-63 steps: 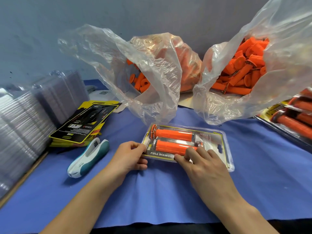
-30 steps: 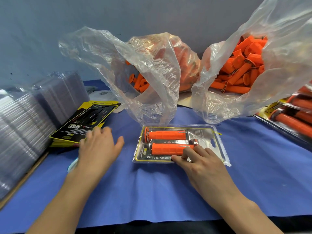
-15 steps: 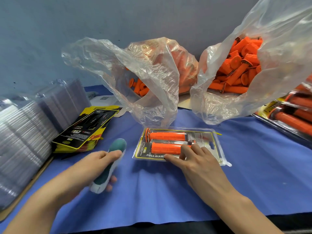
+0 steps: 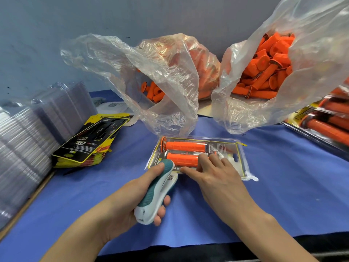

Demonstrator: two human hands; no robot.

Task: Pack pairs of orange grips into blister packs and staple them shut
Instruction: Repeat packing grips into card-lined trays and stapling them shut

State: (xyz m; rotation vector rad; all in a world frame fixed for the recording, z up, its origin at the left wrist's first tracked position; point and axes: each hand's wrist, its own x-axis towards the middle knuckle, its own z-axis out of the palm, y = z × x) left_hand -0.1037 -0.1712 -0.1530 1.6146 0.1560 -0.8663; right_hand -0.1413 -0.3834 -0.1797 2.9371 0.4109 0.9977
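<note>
A single wide-angle camera sits at head height, facing forward and down, near the blue worktop, whose front edge lies at 6 o'clock; the wall stands at 12 o'clock.

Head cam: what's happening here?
A person is at the stapling step. The left hand grips a stapler, its nose at the near left edge of a blister pack holding two orange grips. The right hand presses the pack down on the blue cloth with straight fingers. Behind sit bags of loose grips, with cards to the left.
</note>
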